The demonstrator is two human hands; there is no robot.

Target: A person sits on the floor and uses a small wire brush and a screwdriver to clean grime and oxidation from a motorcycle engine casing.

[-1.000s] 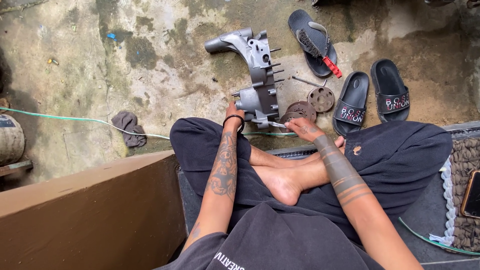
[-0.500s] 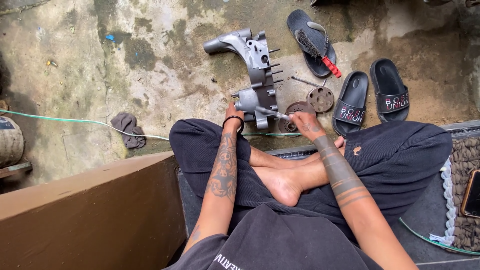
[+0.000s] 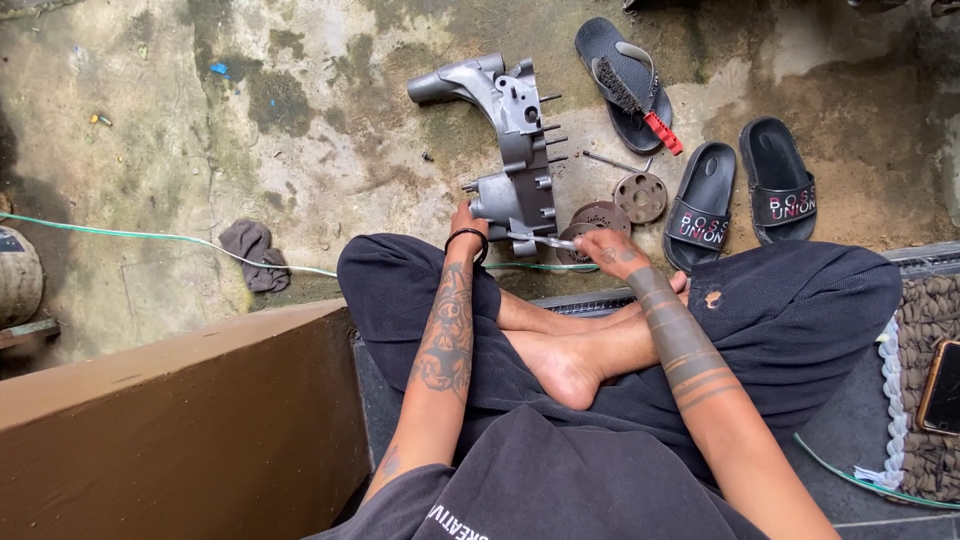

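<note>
A person sits cross-legged at the edge of a raised step, working on a grey cast-metal engine casing (image 3: 515,150) that lies on the stained concrete floor just beyond the knees. The left hand (image 3: 467,222) steadies the casing's near end, fingers resting on the metal; whether they curl round anything cannot be told from this angle. The right hand (image 3: 606,248) has shifted over the last second: it lay flat on a rusty round disc (image 3: 594,220) beside the casing, and it now has its grip closed on a thin metal tool (image 3: 545,240), the tip brought across to the casing's near edge. The casing itself has not moved. The change suggests the work has gone from reaching for a tool to applying it at the casing's lower fitting.

A second perforated disc (image 3: 640,196) lies a little farther out, with a slim metal rod (image 3: 610,162) just beyond it. A wire brush with a red handle (image 3: 640,106) rests on a black flip-flop (image 3: 625,80), and a pair of black slides (image 3: 740,200) sits to the right. A dark rag (image 3: 252,250) and a green cord (image 3: 150,238) lie on the floor to the left, near the step's brown wall (image 3: 180,420).
</note>
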